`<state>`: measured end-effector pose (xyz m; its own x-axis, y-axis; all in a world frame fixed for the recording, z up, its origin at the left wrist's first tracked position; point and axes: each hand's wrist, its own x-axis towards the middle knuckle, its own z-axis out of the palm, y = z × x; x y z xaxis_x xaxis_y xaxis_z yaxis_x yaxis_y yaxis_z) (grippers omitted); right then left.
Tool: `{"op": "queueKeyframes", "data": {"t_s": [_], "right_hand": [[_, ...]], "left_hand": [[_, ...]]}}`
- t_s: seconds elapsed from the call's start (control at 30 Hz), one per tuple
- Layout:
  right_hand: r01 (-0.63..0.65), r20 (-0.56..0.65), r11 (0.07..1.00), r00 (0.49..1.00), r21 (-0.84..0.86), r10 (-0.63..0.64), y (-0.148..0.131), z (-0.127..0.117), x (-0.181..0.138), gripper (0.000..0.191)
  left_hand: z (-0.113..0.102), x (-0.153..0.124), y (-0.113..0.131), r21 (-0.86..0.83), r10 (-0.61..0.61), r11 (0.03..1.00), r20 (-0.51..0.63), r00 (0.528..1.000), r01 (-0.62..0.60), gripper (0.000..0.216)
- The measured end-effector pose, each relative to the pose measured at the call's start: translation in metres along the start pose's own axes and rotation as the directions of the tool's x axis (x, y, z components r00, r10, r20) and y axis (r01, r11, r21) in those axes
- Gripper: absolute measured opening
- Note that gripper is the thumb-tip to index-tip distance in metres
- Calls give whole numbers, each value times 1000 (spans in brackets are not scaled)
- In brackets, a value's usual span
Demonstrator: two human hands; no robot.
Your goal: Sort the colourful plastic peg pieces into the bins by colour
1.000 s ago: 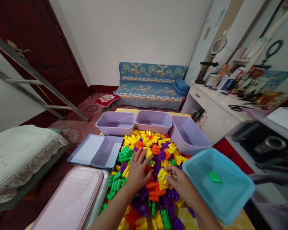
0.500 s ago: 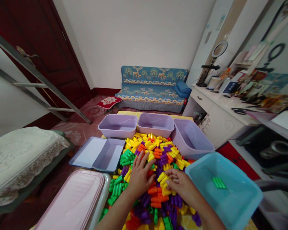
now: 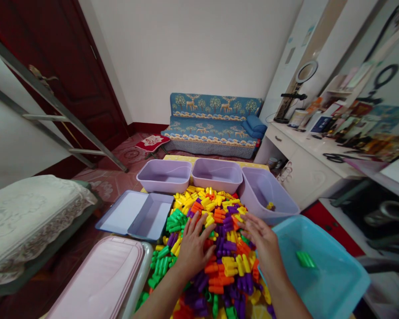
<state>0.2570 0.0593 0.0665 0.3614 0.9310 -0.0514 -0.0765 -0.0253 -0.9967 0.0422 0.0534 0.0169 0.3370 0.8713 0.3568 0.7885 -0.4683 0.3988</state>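
Observation:
A heap of plastic toy blocks [image 3: 226, 245], shaped like joined tubes in yellow, orange, green and purple, covers the middle of the table. My left hand [image 3: 194, 243] lies on the heap with its fingers spread, holding nothing. Over the heap's right side is my right hand [image 3: 257, 235], fingers stretched out and apart, with no block visible in it. A small yellow piece [image 3: 270, 206] is inside the right lilac bin [image 3: 279, 215], just beyond that hand. One green block [image 3: 306, 259] lies in the blue tub [image 3: 339, 283] to the right.
Two more lilac bins [image 3: 164, 184] [image 3: 217, 179] stand along the table's far side. On the left are an open blue-grey case [image 3: 128, 210] and a pink lid [image 3: 99, 279] on a pale container. Beyond are a sofa [image 3: 213, 128] and a ladder [image 3: 86, 139].
My right hand has let go of the yellow blocks and moved up and right towards the right bin. A yellow piece now shows in that bin. My left hand stays nearly still.

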Motion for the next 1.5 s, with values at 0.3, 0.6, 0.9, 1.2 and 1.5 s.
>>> {"op": "queueKeyframes", "data": {"t_s": [0.3,0.6,0.9,1.2,1.5], "right_hand": [[450,338,674,892,-586,-301,44,20,-5,64],[434,360,623,899,-651,-249,34,23,-12,32],[483,396,529,875,-698,-278,30,51,7,63],[410,359,570,910,-712,-206,28,45,12,42],[321,237,825,943,-464,-234,17,34,15,27]], "left_hand": [[5,-1,-4,-1,-1,1000,-9,1000,1,85],[8,-2,-5,2,-24,1000,-19,1000,24,87],[6,-1,-4,-16,-17,1000,-12,1000,17,83],[5,-1,-2,-20,-21,1000,-19,1000,21,80],[5,-3,-3,19,6,1000,-19,1000,-5,69]]}}
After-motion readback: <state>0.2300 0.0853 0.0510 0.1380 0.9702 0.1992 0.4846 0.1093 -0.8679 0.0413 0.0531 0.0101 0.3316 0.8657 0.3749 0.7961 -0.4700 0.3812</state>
